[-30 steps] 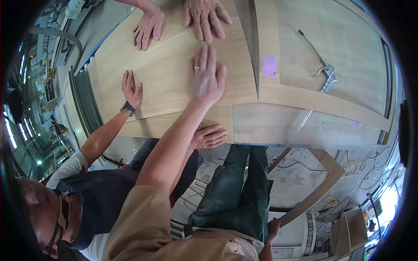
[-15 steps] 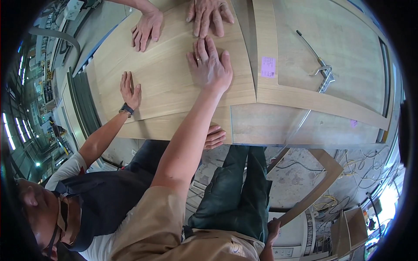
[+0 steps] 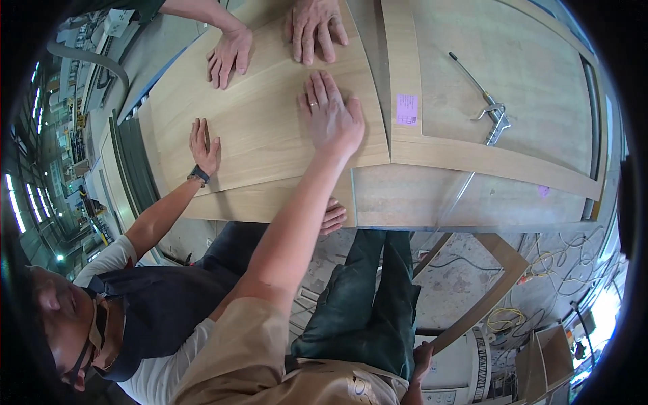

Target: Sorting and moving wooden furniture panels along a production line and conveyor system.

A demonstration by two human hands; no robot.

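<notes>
My left hand point(image 3: 332, 120) lies palm down on a pale wood-veneer panel point(image 3: 270, 125), its fingers stretched out and a ring on one. Low in the view, at my right side, my right hand point(image 3: 423, 359) is closed round the end of a long brown wooden strip point(image 3: 482, 307), which hangs beside the bench and has a corner at its far end. A co-worker across the bench rests two hands, a left-placed one point(image 3: 231, 57) and a right-placed one point(image 3: 317, 32), on the same panel. Just beyond my left fingertips is the latter, a small gap apart.
Beside me on the left, another co-worker presses a watch-wearing hand point(image 3: 205, 154) on the panel; their other hand point(image 3: 333, 216) is partly behind my forearm. A metal air blow gun point(image 3: 497, 121) lies on a framed panel point(image 3: 445, 150) at right. Cables point(image 3: 506, 318) cover the floor.
My left hand has drawn slightly back toward me, leaving a gap to the far co-worker's hand. My right hand keeps its grip on the wooden strip. The view has shifted a little.
</notes>
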